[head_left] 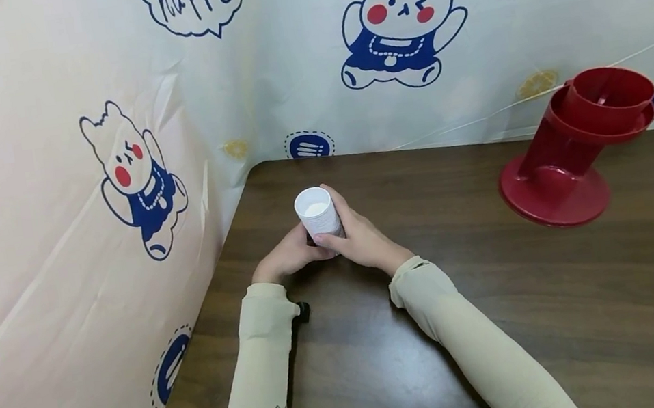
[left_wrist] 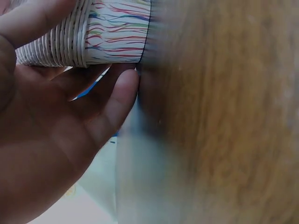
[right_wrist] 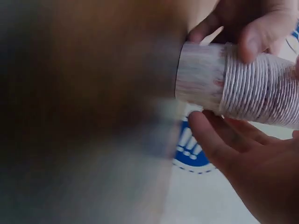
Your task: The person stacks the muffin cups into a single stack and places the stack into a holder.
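Note:
A nested stack of white paper cups (head_left: 317, 211) stands upright on the table, its open mouth facing up. Red, blue and green wavy lines mark the lowest cup (left_wrist: 119, 32) in the left wrist view, above it many stacked rims. My left hand (head_left: 292, 253) grips the stack low on its left side, thumb across the rims. From the right, my right hand (head_left: 361, 235) holds it higher up, with the thumb on the near side and fingers behind. Both hands show around the cup stack (right_wrist: 261, 88) in the right wrist view.
A red plastic stand (head_left: 560, 187) with a round base and cup-shaped holders on top is at the right rear of the brown wooden table (head_left: 564, 310). White sheeting (head_left: 284, 65) with bear drawings hangs along the back and left edges.

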### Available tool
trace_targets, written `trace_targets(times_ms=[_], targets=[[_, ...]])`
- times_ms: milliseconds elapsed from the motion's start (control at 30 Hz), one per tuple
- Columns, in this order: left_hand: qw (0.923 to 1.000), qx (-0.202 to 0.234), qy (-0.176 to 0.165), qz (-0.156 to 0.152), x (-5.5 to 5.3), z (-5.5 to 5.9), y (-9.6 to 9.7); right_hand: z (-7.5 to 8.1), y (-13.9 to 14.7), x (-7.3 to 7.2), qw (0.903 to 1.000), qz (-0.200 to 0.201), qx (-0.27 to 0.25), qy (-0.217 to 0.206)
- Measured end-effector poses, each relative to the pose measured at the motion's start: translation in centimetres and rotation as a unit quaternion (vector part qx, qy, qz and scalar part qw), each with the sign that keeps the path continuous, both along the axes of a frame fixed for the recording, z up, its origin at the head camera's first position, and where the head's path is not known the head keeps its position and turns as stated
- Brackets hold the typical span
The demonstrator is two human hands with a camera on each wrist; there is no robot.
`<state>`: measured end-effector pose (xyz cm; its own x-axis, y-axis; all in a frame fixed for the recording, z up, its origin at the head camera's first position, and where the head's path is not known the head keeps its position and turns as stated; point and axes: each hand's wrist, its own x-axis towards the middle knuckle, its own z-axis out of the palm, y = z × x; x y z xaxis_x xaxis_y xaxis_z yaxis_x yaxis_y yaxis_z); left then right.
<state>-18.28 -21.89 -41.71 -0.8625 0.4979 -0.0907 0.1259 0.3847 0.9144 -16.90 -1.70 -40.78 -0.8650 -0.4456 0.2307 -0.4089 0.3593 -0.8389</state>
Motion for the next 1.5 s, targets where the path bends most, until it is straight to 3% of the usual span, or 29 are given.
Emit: trace_targets(times_ms=[100,433,733,833,1033,1267,1500], targets=[[0.9997,0.002,0.025,0.002,-0.1,0.1,0.9,-0.4,0.6,-0.1,0.9997,-0.018,-0.016,-0.010],[0.9913,-0.022,0.111,0.067,0.6,1.1,4.3,0.5,3.6,-0.1,0.9942,-0.052,-0.088,-0.032],[0.9913,-0.002,0.121,0.051,0.9,1.1,8.2,1.4,7.9,0.7,0.9944,-0.065,-0.079,-0.030],[0.9917,-0.001,0.122,0.043,0.8,1.9,9.7,2.2,9.3,0.8,0.9947,-0.069,-0.073,-0.022],[0.9891,0.000,0.146,0.013,-0.3,5.2,13.5,4.8,12.9,0.5,0.9916,-0.100,-0.081,0.008],[0.9832,0.014,0.178,-0.041,-2.2,11.0,19.9,10.8,19.0,0.7,0.9856,-0.145,-0.081,0.031],[0.9850,0.011,0.143,-0.096,-3.9,16.3,27.3,15.4,25.7,1.1,0.9742,-0.211,-0.068,0.043]])
